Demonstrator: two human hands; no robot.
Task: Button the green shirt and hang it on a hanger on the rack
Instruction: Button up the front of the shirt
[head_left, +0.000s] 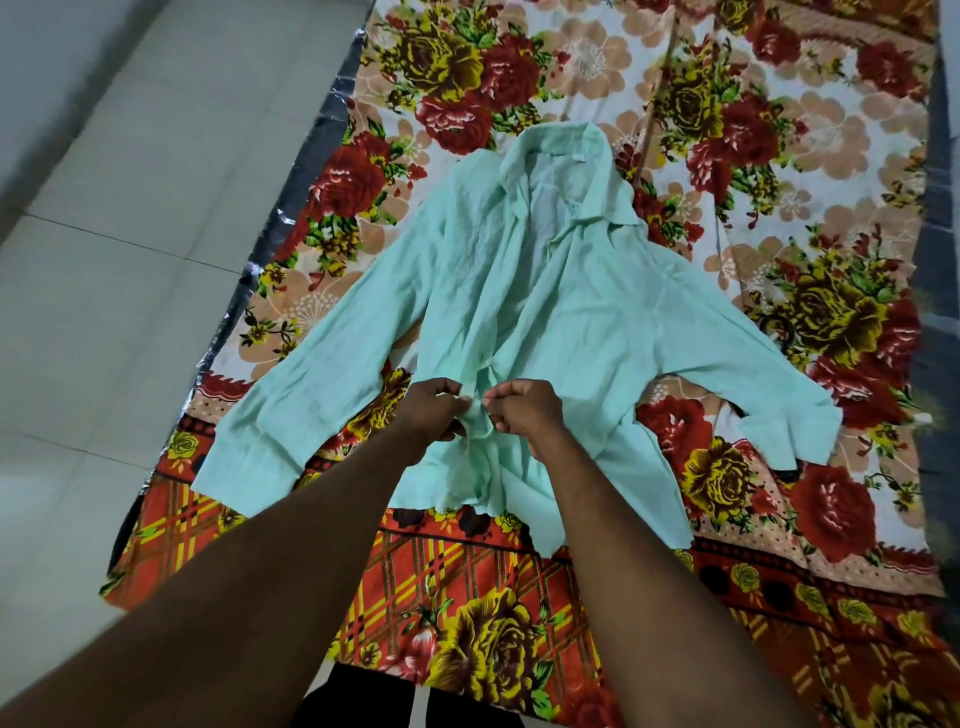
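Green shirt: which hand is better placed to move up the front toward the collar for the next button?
Probably the right hand. It and the left hand both pinch the front edges of the green shirt low down, but the open front slants up to the collar on the right hand's side.

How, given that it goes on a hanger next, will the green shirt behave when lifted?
Probably floppy: the green shirt lies creased and bunches where the left hand and right hand pinch its front edges. Likely light, since the thin cloth looks faintly see-through near the collar. Its spread sleeves would likely dangle and trail over the floral sheet.
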